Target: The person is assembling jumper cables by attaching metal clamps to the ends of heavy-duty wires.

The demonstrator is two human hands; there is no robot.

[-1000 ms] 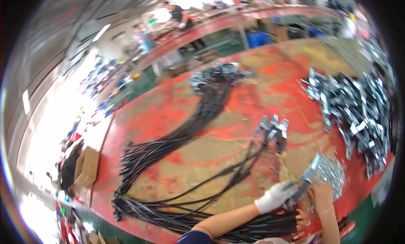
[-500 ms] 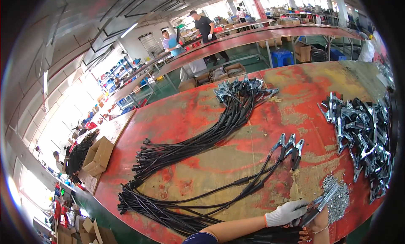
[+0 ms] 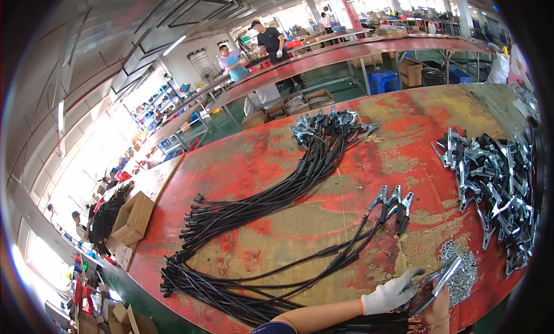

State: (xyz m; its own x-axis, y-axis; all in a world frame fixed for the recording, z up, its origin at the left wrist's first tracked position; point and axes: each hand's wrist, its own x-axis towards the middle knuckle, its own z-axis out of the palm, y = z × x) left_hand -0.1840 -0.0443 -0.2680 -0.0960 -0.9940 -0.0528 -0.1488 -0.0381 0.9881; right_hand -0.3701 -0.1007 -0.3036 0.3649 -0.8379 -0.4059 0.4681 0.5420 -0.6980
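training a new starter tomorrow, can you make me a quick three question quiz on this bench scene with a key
1. Which of the worker's hands wears the white glove?
2. True or false: the pile of small metal pieces lies to the left of the small group of clips at mid-table.
3. How many clips are in that small group, at the ends of the black cables?

Key
1. The left hand.
2. False; it lies to the right.
3. Three.

Centre: tabletop [image 3: 248, 161], red with blotched tan patches. Lower left: cables [image 3: 202, 288], black. Right: clamps [image 3: 496, 178], silver and black. Lower right: gloved left hand [image 3: 391, 295], white, cuff edge orange; small parts [image 3: 466, 285], silver-grey.
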